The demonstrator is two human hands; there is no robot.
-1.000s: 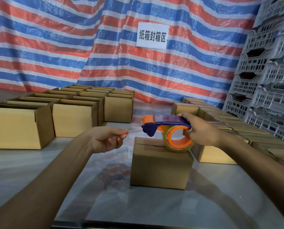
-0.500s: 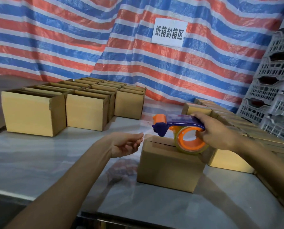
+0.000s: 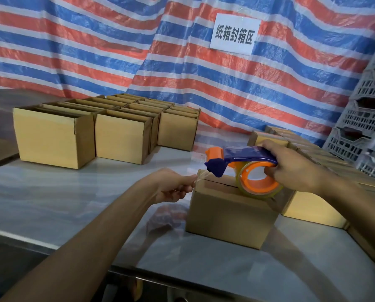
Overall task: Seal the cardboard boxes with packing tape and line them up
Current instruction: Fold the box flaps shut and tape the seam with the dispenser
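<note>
The left hand (image 3: 173, 186) pinches the tape end (image 3: 200, 177) and the right hand (image 3: 292, 168) grips the dispenser (image 3: 245, 159) over the box (image 3: 228, 212), seemingly to cover its seam (image 3: 220, 185).

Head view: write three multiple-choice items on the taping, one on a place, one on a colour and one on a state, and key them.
1. Where is the tape dispenser?
A) at the top of the nearest box
B) on the open boxes at far left
C) on the grey crates

2. What colour is the dispenser's reel hub?
A) green
B) orange
C) white

3. What is the left hand doing?
A) lying flat on the table
B) pinching the pulled-out tape
C) lifting a box

Key:
1 A: the right hand holds it at that box's top.
2 B: the ring inside the roll is orange.
3 B: its fingers pinch a clear strip stretched from the dispenser.
</note>
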